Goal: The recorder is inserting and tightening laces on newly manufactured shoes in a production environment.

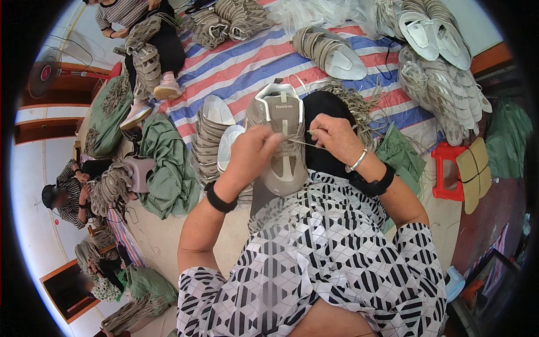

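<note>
A grey-beige sneaker upper [283,174] lies across my lap with its toe toward me and its heel opening away. My left hand [250,149] is closed over the upper's left side, its fingers pinched at the lacing area. To the right, my right hand [337,139] pinches a thin beige shoelace [305,144]. The lace runs taut between the two hands across the upper's eyelets. Beside my left hand stands a stack of nested uppers [205,140] with white soles. A heap of loose laces [356,109] lies beyond my right hand.
A striped tarp [247,67] covers the floor ahead, bearing more stacked uppers [331,53]. At right are a red plastic stool [447,174] and a large pile of uppers [443,84]. Green sacks [165,163] lie at left. Several people sit working at the far left.
</note>
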